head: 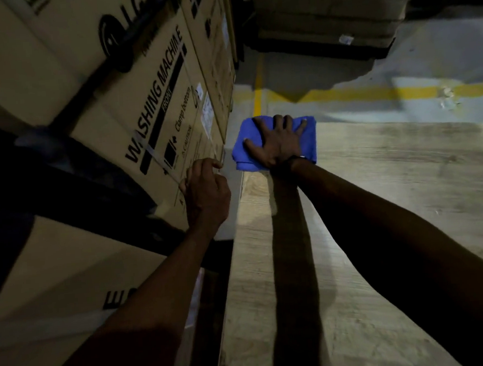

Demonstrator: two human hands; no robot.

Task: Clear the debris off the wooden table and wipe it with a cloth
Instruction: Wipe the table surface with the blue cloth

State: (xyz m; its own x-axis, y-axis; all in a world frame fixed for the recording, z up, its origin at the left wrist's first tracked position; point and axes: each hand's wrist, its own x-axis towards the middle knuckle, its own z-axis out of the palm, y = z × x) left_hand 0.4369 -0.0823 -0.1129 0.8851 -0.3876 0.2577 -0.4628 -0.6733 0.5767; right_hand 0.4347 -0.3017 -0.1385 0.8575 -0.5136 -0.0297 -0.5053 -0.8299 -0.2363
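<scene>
A folded blue cloth (309, 141) lies at the far left corner of the pale wooden table (392, 189). My right hand (277, 143) lies flat on the cloth with fingers spread, pressing it onto the wood. My left hand (205, 194) is off the table's left edge, fingers curled, its fingertips against the corner of a cardboard washing-machine box (143, 109). It holds nothing that I can see. No debris shows on the visible tabletop.
Stacked cardboard appliance boxes (54, 267) stand close along the table's left side. Beyond the table's far edge is a grey floor with yellow lines (371, 95). More wrapped goods on a pallet (323, 20) stand at the back.
</scene>
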